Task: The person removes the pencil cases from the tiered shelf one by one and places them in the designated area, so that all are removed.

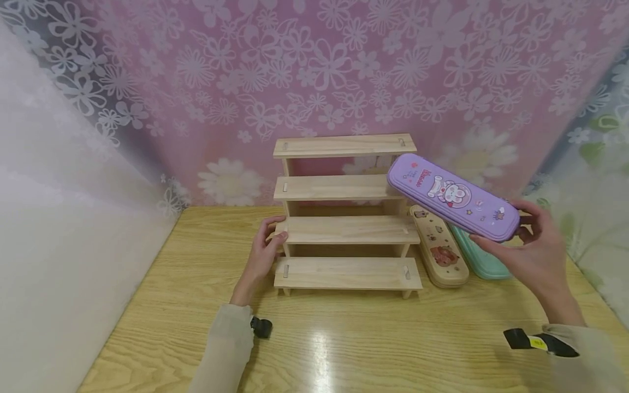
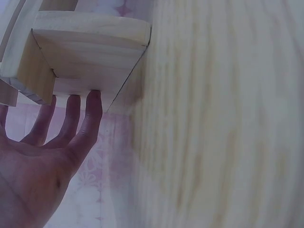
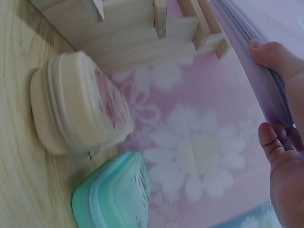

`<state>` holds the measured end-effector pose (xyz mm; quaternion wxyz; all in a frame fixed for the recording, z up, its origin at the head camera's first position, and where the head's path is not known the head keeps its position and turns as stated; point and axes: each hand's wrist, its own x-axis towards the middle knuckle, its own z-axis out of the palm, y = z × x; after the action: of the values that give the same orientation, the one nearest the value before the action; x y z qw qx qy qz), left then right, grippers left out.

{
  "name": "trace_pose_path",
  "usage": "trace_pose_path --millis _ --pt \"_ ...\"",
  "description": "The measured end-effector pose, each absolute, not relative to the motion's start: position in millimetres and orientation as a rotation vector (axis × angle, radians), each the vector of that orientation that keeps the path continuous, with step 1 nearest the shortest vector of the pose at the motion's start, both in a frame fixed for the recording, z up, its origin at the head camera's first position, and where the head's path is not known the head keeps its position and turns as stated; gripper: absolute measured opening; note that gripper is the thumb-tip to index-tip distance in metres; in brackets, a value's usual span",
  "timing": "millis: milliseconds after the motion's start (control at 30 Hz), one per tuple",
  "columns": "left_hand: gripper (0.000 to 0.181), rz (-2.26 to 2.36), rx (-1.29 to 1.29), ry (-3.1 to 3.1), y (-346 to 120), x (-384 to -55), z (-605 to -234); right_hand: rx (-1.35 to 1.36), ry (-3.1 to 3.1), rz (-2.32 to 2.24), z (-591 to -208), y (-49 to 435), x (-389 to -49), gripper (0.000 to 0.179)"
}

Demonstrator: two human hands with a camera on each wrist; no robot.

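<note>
A purple pencil case (image 1: pixel 453 197) with a cartoon rabbit is raised and tilted in front of the right part of the wooden tiered shelf (image 1: pixel 344 274). My right hand (image 1: pixel 535 254) grips its lower right end, thumb along the near edge; in the right wrist view the zipper edge shows by the thumb. At the shelf's left side, my left hand (image 1: pixel 267 248) holds the end of the second tier from the bottom, thumb at its front corner. The left wrist view shows fingertips (image 2: pixel 95 97) against the side panel.
Right of the shelf lie a cream pencil case (image 1: pixel 440 248) with brown bear pictures and a mint-green pencil case (image 1: pixel 484 256), partly covered by the purple one in the head view. The wood-grain table (image 1: pixel 206 327) backs onto a pink flowered curtain (image 1: pixel 319 71).
</note>
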<state>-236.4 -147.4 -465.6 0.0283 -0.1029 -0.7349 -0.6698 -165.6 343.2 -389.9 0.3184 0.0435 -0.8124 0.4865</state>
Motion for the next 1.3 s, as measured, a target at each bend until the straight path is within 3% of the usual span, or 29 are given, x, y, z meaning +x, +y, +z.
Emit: trace_pose_path --millis 1033,1300 --pt "0.04 -2.098 -0.287 -2.241 -148.3 -239.6 -468.7 -0.722 -2.195 1.052 -442.7 418.8 -148.9 0.071" --pt "0.043 -2.097 -0.275 -2.26 -146.6 -237.4 -465.7 -0.897 -2.303 1.003 -454.0 435.1 -148.7 0.074"
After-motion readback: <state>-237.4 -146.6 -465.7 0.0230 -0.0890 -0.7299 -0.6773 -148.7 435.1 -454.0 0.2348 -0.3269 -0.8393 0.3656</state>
